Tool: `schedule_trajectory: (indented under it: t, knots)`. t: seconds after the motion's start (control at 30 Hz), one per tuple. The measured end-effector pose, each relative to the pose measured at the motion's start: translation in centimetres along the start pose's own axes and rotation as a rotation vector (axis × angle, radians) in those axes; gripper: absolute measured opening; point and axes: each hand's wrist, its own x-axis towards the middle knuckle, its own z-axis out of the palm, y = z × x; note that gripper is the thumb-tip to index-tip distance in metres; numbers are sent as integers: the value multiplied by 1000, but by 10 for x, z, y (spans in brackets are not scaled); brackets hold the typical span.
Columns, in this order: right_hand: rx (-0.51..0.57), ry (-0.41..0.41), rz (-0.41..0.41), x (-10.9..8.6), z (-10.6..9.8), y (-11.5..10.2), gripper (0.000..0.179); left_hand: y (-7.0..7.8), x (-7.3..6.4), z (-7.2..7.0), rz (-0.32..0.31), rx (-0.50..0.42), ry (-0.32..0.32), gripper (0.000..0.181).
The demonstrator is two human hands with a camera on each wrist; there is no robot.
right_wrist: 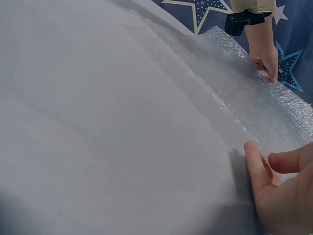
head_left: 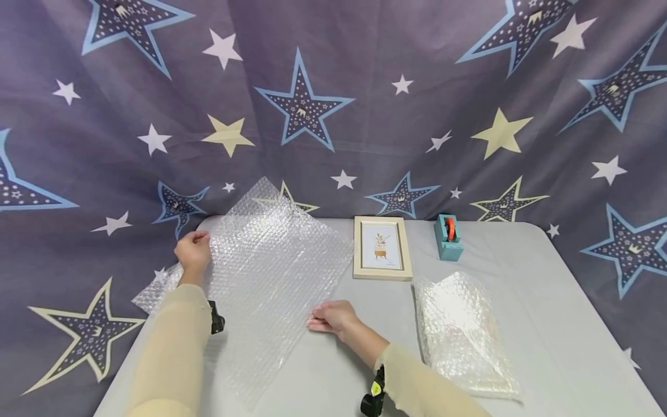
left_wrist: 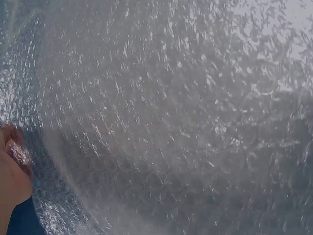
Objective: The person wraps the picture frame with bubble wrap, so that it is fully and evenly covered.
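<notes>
A large clear sheet of bubble wrap (head_left: pixel 271 272) spreads across the left half of the table, its far corner raised against the curtain. My left hand (head_left: pixel 194 250) grips its left edge with curled fingers; in the left wrist view that hand (left_wrist: pixel 14 171) appears at the far left, partly behind the film. On the opposite edge, my right hand (head_left: pixel 333 317) pinches the sheet between thumb and fingers. The right wrist view has this hand (right_wrist: pixel 283 186) at the lower right, close over the table, with the bubble wrap (right_wrist: pixel 230 83) stretching away to the other hand.
Right of the sheet lies a cream picture frame (head_left: pixel 383 275) with a plant print. A teal tape dispenser (head_left: pixel 450 251) with an orange core stands beyond it. Nearer, a bubble-wrapped package (head_left: pixel 464 336) rests on the grey table (head_left: pixel 563 324). A star-patterned curtain (head_left: pixel 375 145) hangs behind.
</notes>
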Motion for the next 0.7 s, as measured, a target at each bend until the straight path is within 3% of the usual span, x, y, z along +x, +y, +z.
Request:
schedule_trajectory:
  t: [0.2, 0.4, 0.53, 0.7]
  knots:
    - [-6, -11, 5, -5, -3, 1, 25, -4, -5, -6, 8, -8, 10, 22]
    - [-35, -14, 15, -11, -17, -6, 30, -3, -9, -15, 0, 11, -26, 32]
    - [-34, -7, 14, -12, -32, -17, 31, 6, -12, -17, 28, 4, -59, 35]
    - [-55, 38, -10, -14, -56, -36, 34, 25, -21, -6, 110, -40, -85, 34]
